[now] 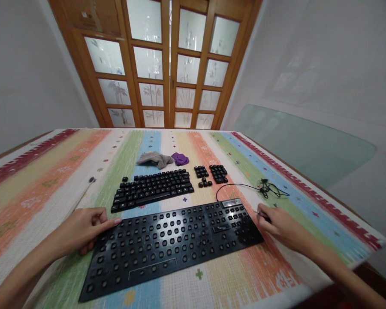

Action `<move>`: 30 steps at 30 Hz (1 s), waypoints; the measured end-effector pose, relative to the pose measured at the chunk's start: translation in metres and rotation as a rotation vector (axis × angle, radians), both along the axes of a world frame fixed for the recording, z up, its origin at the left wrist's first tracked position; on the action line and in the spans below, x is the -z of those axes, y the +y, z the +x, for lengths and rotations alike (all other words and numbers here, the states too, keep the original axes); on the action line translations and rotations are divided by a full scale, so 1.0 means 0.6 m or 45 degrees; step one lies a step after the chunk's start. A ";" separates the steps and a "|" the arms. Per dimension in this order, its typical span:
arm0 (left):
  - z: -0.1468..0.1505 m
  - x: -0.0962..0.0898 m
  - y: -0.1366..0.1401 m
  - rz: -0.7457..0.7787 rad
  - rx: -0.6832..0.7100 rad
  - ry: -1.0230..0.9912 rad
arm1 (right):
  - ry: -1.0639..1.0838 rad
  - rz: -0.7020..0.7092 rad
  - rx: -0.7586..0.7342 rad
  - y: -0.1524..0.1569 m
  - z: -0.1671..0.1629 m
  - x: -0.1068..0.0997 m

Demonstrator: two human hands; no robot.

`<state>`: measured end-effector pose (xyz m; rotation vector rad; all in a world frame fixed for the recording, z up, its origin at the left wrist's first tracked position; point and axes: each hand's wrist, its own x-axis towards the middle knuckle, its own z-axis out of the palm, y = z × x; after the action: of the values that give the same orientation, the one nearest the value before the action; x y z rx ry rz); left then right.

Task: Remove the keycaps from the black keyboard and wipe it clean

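Observation:
A black keyboard base, its keycaps off and its switch posts bare, lies at a slant in front of me. My left hand grips its upper left corner, thumb on top and fingers curled at the edge. Beyond the base's right end, my right hand is closed around a small dark-handled tool with a thin tip pointing left; its kind is unclear. Loose black keycaps are laid out in keyboard order behind the base. Smaller groups of keycaps sit to their right.
A grey cloth and a purple cloth lie behind the keycaps. The keyboard's cable is bundled at the right. A thin stick with a dark brush-like end rests at the left. A striped cloth covers the table.

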<state>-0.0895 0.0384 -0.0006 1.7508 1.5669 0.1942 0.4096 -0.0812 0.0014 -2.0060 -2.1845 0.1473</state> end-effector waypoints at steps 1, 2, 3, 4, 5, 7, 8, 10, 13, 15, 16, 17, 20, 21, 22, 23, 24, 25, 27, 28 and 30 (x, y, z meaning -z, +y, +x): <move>0.000 0.000 0.000 -0.002 0.001 0.001 | 0.008 0.041 0.010 0.014 0.006 -0.010; 0.000 0.001 0.000 -0.003 0.004 0.001 | 0.005 0.050 0.026 0.031 0.012 -0.020; -0.001 0.002 0.001 -0.005 0.007 0.003 | -0.002 0.052 0.044 0.051 0.018 -0.028; -0.002 0.003 0.001 -0.008 0.010 0.006 | 0.007 0.037 0.045 0.074 0.024 -0.034; -0.003 0.005 0.002 -0.014 0.009 0.009 | 0.023 -0.004 0.042 0.098 0.029 -0.037; -0.006 0.008 0.003 -0.027 0.005 0.013 | 0.045 -0.092 0.043 0.148 0.039 -0.038; -0.007 0.009 0.003 -0.031 0.001 0.012 | 0.031 -0.121 0.052 0.172 0.044 -0.036; -0.008 0.011 0.004 -0.034 -0.005 0.010 | 0.016 -0.147 0.060 0.214 0.053 -0.029; -0.008 0.012 0.005 -0.032 -0.009 0.006 | 0.011 -0.208 0.052 0.256 0.064 -0.017; -0.008 0.012 0.005 -0.035 -0.004 0.007 | 0.013 -0.248 0.036 0.271 0.069 -0.009; -0.009 0.012 0.005 -0.036 -0.004 0.007 | 0.015 -0.260 0.028 0.275 0.071 -0.005; -0.010 0.013 0.005 -0.038 -0.003 0.008 | 0.015 -0.265 0.021 0.278 0.073 -0.002; -0.014 0.017 0.007 -0.035 0.002 0.016 | 0.014 -0.256 0.012 0.281 0.079 0.008; -0.016 0.018 0.007 -0.031 0.005 0.021 | 0.013 -0.250 0.012 0.282 0.081 0.011; -0.016 0.020 0.007 -0.029 0.007 0.026 | 0.013 -0.245 0.012 0.282 0.084 0.013; -0.017 0.020 0.007 -0.027 0.010 0.028 | 0.013 -0.241 0.011 0.283 0.086 0.015; -0.017 0.020 0.007 -0.027 0.014 0.029 | 0.013 -0.239 0.010 0.283 0.088 0.017; -0.016 0.020 0.007 -0.026 0.019 0.029 | 0.013 -0.236 0.008 0.283 0.089 0.018; -0.014 0.017 0.007 -0.024 0.034 0.034 | 0.011 -0.229 0.007 0.284 0.091 0.019; -0.012 0.015 0.006 -0.021 0.040 0.040 | 0.010 -0.225 0.008 0.285 0.092 0.019; -0.010 0.012 0.005 -0.015 0.046 0.058 | 0.009 -0.222 0.013 0.287 0.090 0.019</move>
<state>-0.0955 0.0417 -0.0078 1.7845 1.5638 0.1280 0.4639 0.0907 -0.0100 -2.1012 -2.2262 0.3544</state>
